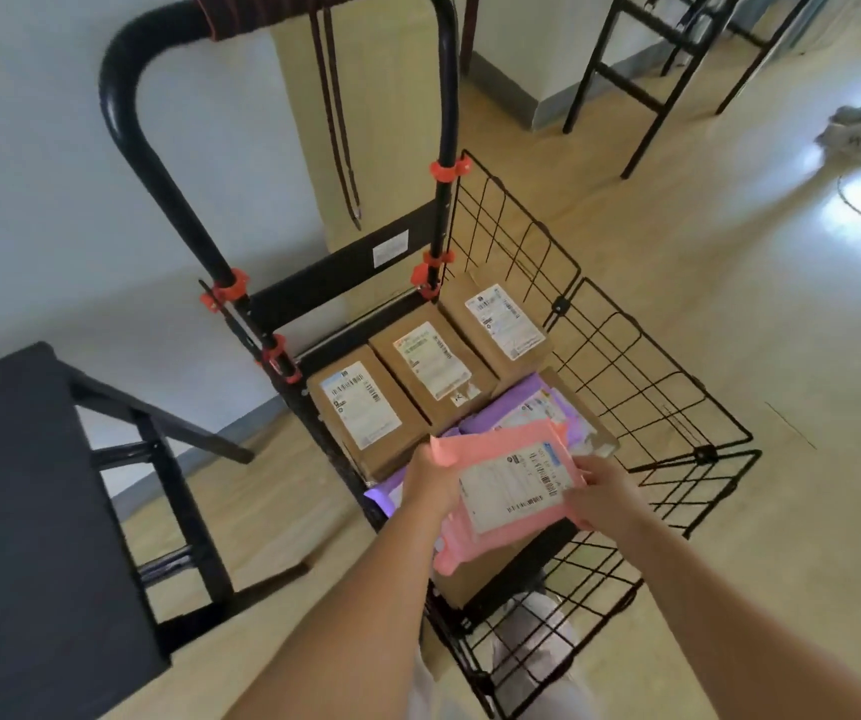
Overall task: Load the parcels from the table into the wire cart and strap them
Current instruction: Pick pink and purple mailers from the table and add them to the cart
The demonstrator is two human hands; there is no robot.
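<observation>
A black wire cart [641, 376] stands on the floor with its tall handle [132, 127] at the back. Three brown cardboard boxes [433, 366] with white labels lie in a row against the cart's back. In front of them lie purple mailer bags [527, 407] on another brown box [475, 574]. Both hands hold a pink mailer bag [511, 491] with a white label just above the purple bags: my left hand [433, 480] grips its left edge, my right hand [599, 491] its right edge. A dark strap [337, 122] hangs from the handle.
A black table [28, 511] stands at the left, close to the cart. Black metal frames [641, 80] stand at the back right. A white wall and a beige pillar [381, 122] rise behind the cart. A person's shoe [854, 127] shows at the far right.
</observation>
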